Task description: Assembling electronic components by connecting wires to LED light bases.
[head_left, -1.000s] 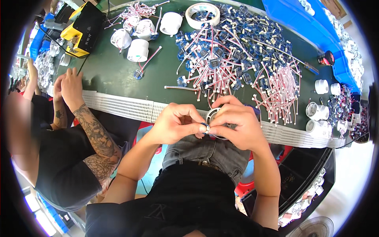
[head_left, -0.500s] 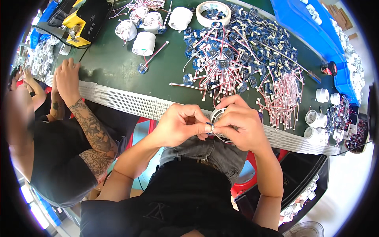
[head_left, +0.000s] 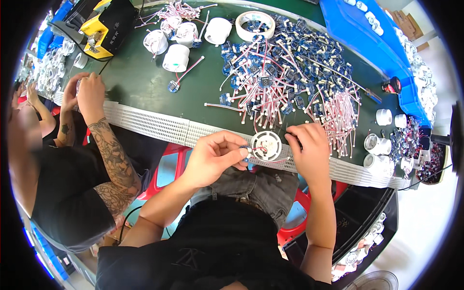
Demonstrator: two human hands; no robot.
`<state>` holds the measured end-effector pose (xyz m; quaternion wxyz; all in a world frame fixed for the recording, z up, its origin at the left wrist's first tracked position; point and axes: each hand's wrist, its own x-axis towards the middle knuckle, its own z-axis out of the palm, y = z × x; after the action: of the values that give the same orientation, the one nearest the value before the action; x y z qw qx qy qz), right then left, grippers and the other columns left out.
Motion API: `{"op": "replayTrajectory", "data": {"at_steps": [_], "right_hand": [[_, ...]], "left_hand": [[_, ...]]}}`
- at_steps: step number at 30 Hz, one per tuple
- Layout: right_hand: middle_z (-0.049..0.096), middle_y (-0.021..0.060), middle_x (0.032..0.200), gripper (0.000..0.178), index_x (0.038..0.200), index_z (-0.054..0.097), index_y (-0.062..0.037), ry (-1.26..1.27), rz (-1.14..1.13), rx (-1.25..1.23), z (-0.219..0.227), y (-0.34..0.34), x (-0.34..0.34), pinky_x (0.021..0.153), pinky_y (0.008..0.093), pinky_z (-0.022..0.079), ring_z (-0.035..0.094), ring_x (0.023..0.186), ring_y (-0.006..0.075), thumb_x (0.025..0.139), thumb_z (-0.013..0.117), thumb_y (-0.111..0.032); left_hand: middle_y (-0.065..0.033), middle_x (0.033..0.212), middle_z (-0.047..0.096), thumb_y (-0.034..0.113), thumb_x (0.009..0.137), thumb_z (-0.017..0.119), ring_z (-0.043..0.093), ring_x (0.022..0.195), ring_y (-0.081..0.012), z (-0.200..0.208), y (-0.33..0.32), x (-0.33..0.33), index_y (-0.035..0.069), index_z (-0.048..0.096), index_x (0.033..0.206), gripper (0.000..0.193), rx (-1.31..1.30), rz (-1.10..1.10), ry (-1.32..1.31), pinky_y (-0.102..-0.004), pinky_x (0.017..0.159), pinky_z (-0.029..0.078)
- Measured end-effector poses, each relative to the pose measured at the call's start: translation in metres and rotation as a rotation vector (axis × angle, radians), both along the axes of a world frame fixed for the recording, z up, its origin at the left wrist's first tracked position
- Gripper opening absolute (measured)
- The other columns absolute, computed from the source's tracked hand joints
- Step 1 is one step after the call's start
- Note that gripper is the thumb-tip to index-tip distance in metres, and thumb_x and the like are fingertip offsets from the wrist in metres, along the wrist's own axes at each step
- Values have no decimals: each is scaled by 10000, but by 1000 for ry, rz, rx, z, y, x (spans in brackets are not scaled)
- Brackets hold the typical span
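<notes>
My left hand (head_left: 217,157) pinches a small blue circuit board (head_left: 246,149) between thumb and fingertips, above the near table edge. Right beside it is a round white plastic housing (head_left: 266,146), its open, ringed side facing up. Red and white wires show inside the housing, and a thin lead (head_left: 275,160) with a small white connector crosses its near side. To the right of the housing, my right hand (head_left: 309,147) is held with thumb and fingers apart and nothing visible between them. It is close to the pile of wired blue boards (head_left: 270,82).
Around the green table (head_left: 140,82) lie white housings (head_left: 176,58), a tape roll (head_left: 255,26), a long screwdriver (head_left: 372,95) and a blue bin (head_left: 386,58). A perforated white strip (head_left: 145,121) lines the near edge. A co-worker's tattooed arm (head_left: 111,150) is at left.
My right hand has let go of the work at my left fingertips and moved right. The housing, earlier partly covered by that hand, now shows fully. The left hand keeps its pinch.
</notes>
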<state>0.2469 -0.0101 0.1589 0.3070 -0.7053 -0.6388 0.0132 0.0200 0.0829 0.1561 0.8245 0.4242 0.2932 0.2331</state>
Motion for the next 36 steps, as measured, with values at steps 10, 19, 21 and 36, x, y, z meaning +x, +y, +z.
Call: {"op": "replayTrajectory", "data": {"at_steps": [10, 19, 21, 36], "right_hand": [[608, 97, 755, 90, 960, 584, 7, 871, -139, -41, 20, -62, -39, 495, 313, 440, 544, 500, 178, 901, 517, -4], [590, 67, 654, 91, 1022, 571, -15, 738, -11, -106, 3, -42, -88, 510, 285, 444, 565, 527, 151, 964, 503, -34], [636, 112, 727, 109, 1049, 565, -7, 565, -60, -134, 9, -39, -92, 543, 326, 471, 609, 561, 238, 965, 507, -46], [625, 117, 676, 147, 989, 551, -33, 490, -107, -176, 6, -38, -103, 463, 416, 460, 617, 547, 316, 968, 546, -178]], "left_hand": [[-112, 966, 680, 12, 921, 634, 681, 848, -171, -10, -9, -4, -60, 624, 1088, 182, 3, 36, -1, -301, 765, 594], [-104, 1024, 663, 2, 934, 606, 655, 928, -167, -15, -17, -4, -41, 620, 1070, 143, 41, -2, -42, -317, 818, 578], [-101, 1023, 664, 5, 936, 604, 655, 924, -164, -18, -17, -6, -40, 618, 1082, 153, 49, -4, -37, -317, 811, 578], [-103, 1035, 691, -19, 920, 625, 646, 952, -138, -16, -24, -6, -46, 662, 1104, 190, 117, 10, -30, -277, 850, 540]]}}
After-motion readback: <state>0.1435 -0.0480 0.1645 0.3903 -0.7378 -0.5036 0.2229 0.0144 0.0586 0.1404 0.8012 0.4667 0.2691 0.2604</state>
